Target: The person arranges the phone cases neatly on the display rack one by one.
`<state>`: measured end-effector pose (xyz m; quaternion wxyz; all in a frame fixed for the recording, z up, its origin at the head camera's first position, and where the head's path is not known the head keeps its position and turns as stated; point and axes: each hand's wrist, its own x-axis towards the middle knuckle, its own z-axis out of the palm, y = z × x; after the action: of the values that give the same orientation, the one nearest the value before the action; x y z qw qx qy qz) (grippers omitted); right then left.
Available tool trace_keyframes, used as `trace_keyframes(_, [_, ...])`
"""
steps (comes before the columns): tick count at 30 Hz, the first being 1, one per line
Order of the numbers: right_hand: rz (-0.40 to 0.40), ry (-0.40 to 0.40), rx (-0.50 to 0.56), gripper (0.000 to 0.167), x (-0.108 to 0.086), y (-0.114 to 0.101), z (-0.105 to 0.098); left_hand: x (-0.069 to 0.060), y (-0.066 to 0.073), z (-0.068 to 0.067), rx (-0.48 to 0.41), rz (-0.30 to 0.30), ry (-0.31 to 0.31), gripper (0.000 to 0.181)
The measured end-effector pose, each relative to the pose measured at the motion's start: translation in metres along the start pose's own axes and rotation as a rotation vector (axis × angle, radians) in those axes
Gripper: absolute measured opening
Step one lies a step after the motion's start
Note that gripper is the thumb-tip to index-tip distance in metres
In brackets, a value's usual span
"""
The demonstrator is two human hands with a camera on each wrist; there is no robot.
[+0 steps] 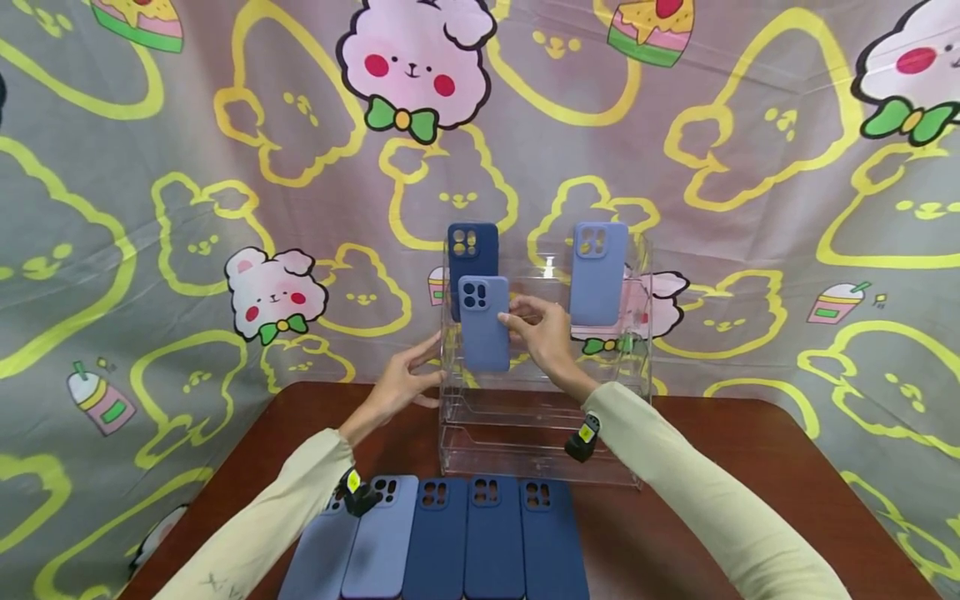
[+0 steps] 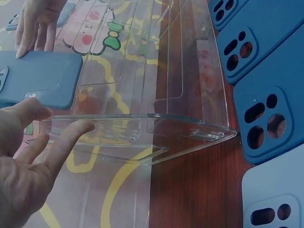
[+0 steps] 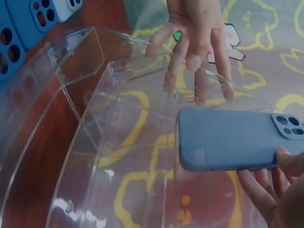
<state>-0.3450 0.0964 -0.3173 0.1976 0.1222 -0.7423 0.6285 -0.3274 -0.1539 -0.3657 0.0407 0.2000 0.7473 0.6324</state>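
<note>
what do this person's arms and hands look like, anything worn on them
Both the left hand and right hand are ungloved. The left sleeve and right sleeve are long and pale cream; the left bears small dark marks. A small black device with a yellow patch sits at each wrist.

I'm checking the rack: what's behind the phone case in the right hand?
Behind the held case is a dark blue case; its top and left edge show. Most of its lower part is covered.
</note>
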Motion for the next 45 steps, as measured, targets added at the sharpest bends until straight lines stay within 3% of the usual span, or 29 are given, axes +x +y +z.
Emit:
trace_keyframes(5, [-0.003,0.033,0.076,0.02,-0.001,0.005,0.012,-0.001,0.001,0.001,0.002,-0.005,0.003,0.074])
trace_keyframes(13, [-0.005,0.053,0.073,0.017,0.0,0.007,0.023,-0.003,0.002,0.001,0.002,-0.01,0.005,0.074])
trace_keyframes(17, [-0.029,0.024,0.004,0.017,0.001,0.005,0.021,-0.001,0.002,0.0,0.007,0.001,-0.001,0.074])
trace_keyframes(28, [-0.133,-0.068,-0.325,0.022,-0.011,0.007,0.01,0.0,-0.001,0.0,0.02,0.005,0.003,0.074])
trace_keyframes(36, [-0.209,-0.145,-0.324,0.022,-0.017,0.008,-0.004,0.0,-0.002,-0.001,0.012,0.007,0.007,0.073])
trace_keyframes(45, [-0.448,-0.172,-0.484,0.021,-0.045,0.011,-0.039,-0.001,-0.001,0.001,0.002,-0.004,0.002,0.073])
